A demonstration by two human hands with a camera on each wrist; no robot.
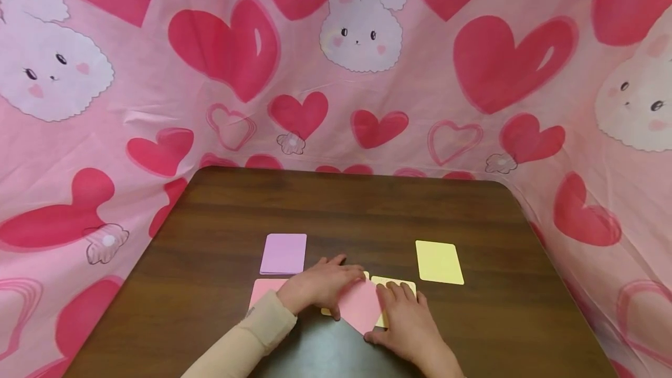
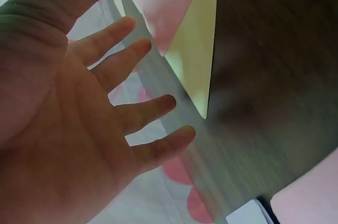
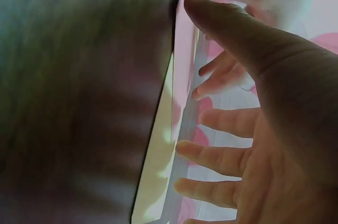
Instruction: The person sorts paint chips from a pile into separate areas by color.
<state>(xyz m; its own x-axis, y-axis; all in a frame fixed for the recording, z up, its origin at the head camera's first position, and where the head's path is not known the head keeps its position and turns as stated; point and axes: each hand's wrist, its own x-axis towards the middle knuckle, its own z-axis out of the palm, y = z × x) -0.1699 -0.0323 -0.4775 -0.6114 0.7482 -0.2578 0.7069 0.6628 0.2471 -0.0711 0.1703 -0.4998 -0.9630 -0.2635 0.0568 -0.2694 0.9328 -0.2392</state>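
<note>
Between my two hands a pink card (image 1: pixel 359 310) lies turned at an angle over yellow cards (image 1: pixel 394 282). My left hand (image 1: pixel 328 283) reaches over its left side, thumb and forefinger at its edges. In the left wrist view this hand's fingers (image 2: pixel 156 105) are straight and spread. My right hand (image 1: pixel 409 319) touches the card's right side, its thumb at the near corner and other fingers over a yellow card. The right wrist view shows the right fingers (image 3: pixel 216 155) straight and apart along the edge of the pink card (image 3: pixel 184 55).
A lilac card stack (image 1: pixel 283 254) lies beyond my left forearm, with another pink card (image 1: pixel 266 291) nearer and partly under the arm. A single yellow card (image 1: pixel 440 262) lies at the right. The dark wooden table (image 1: pixel 357 209) meets a pink heart-and-rabbit cloth (image 1: pixel 362 98).
</note>
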